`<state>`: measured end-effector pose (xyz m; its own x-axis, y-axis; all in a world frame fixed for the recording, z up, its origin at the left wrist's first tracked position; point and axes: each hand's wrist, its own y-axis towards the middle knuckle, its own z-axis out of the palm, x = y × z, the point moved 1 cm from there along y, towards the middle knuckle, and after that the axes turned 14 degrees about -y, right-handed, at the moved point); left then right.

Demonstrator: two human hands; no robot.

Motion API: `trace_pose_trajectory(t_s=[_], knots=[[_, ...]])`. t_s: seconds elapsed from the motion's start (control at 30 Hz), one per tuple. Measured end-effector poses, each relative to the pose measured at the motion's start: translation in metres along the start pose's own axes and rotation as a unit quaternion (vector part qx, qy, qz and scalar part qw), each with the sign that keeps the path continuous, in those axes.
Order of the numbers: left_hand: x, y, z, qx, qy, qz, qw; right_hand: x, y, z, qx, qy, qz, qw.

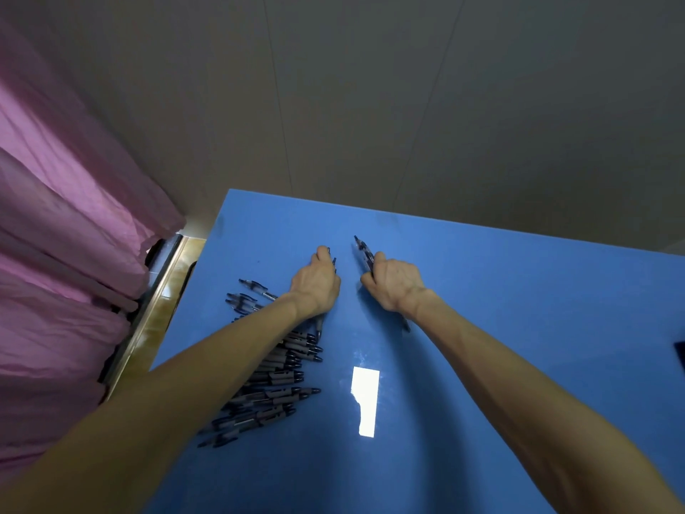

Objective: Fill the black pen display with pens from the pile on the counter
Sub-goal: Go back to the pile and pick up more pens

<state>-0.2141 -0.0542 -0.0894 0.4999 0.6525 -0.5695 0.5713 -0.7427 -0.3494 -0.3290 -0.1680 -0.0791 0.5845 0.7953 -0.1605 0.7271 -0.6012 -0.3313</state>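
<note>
The pile of pens [276,380] lies on the blue bench [482,291] at its left side, partly under the left forearm, with a few loose pens [244,296] scattered just beyond it toward the far edge. The left hand [317,285] is curled round a small bunch of pens [333,263], tips showing past the fingers and a barrel end poking out behind the wrist. The right hand [393,285] is likewise curled round its own bunch of pens [363,252], which juts out forward. The two hands rest near each other on the bench, apart, past the pile. The black pen display cannot be confirmed; only a dark edge [680,352] shows at the right border of the view, too little to identify. Risks, as judged: each hand holds several pens loosely bundled, so one could slide out when lifted; the left forearm lies across the pile and could sweep pens toward the bench's left edge, beside the pink curtain [66,235], where they would drop to the floor. With the display out of sight, placement would need the view turned first.
</note>
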Motion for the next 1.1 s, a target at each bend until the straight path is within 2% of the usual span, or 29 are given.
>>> trace_pose_trajectory(t_s=[0.13,0.4,0.53,0.7,0.83,0.97,1.1], knots=[[0.003,0.001,-0.005,-0.005,-0.049,-0.01,0.999,-0.004,-0.006,0.003,0.007,0.069,0.021,0.997],[0.009,0.0,-0.007,0.049,0.019,0.064,0.997,-0.003,-0.005,0.011,0.008,0.059,0.028,0.998],[0.004,0.0,-0.001,0.054,0.1,0.1,0.988,-0.004,-0.004,0.015,0.005,0.047,0.024,0.999],[-0.006,0.004,0.005,0.034,0.191,0.084,0.977,-0.009,-0.004,0.006,0.048,-0.039,0.0,0.998],[-0.012,0.007,0.005,0.061,0.165,0.056,0.983,-0.011,-0.008,0.006,0.083,-0.007,0.0,0.997],[-0.02,0.003,0.002,0.063,0.136,0.063,0.987,-0.015,-0.023,0.009,0.052,0.003,0.034,0.998],[-0.031,-0.008,-0.007,0.057,0.056,0.068,0.995,-0.023,-0.041,0.017,0.041,0.09,0.087,0.991]])
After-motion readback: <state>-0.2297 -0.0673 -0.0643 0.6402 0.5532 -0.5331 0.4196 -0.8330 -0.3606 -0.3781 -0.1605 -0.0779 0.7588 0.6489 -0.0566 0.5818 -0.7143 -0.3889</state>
